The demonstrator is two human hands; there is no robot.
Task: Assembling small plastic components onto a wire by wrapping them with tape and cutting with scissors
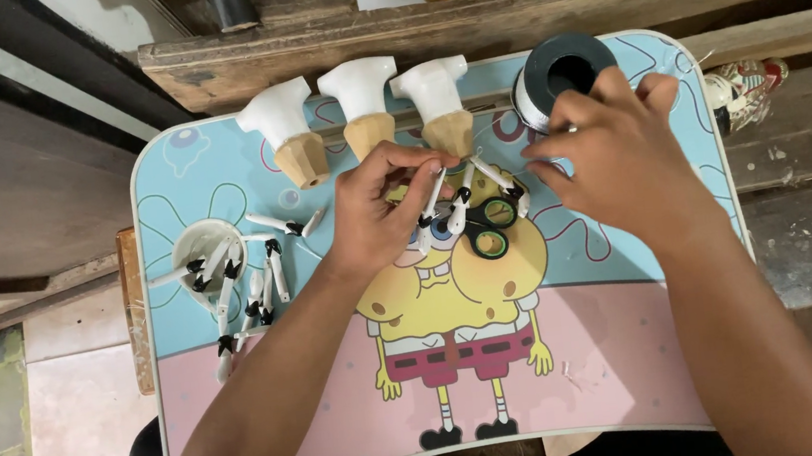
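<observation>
Your left hand point(374, 211) is curled palm-down near the middle of the bench point(218, 157), thumb and fingers pinched narrow on a small white piece with a black tip point(430, 200). Your right hand point(614, 151) comes in from the right edge, fingers bent and drawn together toward that same piece; whether it holds anything, I cannot tell. Both forearms run up from the near edge.

Between your hands, a few more white black-tipped pieces point(496, 176) lie fanned out, and just below them a pair of black-handled scissors point(490, 229) rests flat. Your right hand covers part of a black spool of pale thread point(559, 76) at the far right corner.

Along the far edge stand three white-and-wood knobs point(363, 107) in a row, tilted slightly. Toward the left edge sits one round white cup point(198, 242) with several black-tipped pieces in it, and a loose cluster point(252, 294) of the same pieces lies just beside it; they overlap too much to count exactly.
</observation>
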